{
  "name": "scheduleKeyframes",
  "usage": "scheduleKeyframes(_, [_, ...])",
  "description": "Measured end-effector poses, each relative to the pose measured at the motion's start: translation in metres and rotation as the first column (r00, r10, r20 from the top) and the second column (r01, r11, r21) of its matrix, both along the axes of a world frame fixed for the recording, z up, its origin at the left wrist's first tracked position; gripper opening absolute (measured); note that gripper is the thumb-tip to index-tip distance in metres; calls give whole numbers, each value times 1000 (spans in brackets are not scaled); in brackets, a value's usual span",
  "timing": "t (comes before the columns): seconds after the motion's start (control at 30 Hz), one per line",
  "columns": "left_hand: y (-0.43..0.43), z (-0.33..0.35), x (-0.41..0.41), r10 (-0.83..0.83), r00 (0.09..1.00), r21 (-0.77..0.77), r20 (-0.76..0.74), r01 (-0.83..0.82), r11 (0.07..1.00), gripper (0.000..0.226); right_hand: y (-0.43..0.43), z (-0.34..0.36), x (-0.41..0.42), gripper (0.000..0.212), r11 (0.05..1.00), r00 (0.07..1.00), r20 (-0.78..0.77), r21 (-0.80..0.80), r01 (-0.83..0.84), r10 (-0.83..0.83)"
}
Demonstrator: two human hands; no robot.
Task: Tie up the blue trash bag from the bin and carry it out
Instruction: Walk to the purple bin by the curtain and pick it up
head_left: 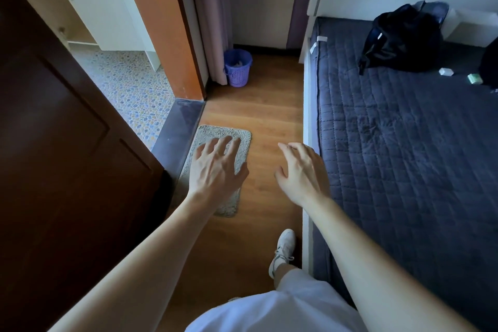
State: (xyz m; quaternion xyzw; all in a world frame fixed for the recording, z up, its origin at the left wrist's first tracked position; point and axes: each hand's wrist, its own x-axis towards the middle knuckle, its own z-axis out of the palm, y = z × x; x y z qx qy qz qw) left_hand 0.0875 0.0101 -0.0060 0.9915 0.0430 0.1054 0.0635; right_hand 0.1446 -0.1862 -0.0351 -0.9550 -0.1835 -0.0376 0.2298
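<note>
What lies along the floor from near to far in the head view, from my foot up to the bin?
White sneaker → grey mat, beneath the left hand → bare wooden floor → purple bin with the blue trash bag, beside the curtain.

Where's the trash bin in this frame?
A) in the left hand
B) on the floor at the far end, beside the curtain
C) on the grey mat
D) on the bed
B: the purple bin stands on the wooden floor next to the curtain, far ahead of both empty hands, left hand and right hand.

No legible text — no labels, no numbers.
</note>
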Motion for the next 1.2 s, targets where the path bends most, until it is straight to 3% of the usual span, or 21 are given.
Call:
scheduleKeyframes(0.23, [-28, 8, 117, -54, 998, 20, 24, 54, 998, 55, -34, 11, 102, 51, 998, 999, 26, -50, 34, -33])
scheduleKeyframes(0.43, [-50, 16, 206, -21, 999, 18, 42, 20, 1000, 55, -63, 26, 197, 49, 996, 996, 88, -83, 27, -20])
scheduleKeyframes(0.63, [-61, 16, 265, 13, 1000, 2, 15, -13, 1000, 56, -76, 21, 259, 50, 997, 998, 53, -63, 40, -37])
scheduleKeyframes(1.2, [-3, -4, 483, -11, 1000, -43, -5, 11, 999, 55, -23, 4, 468, 49, 991, 998, 25, -122, 55, -52])
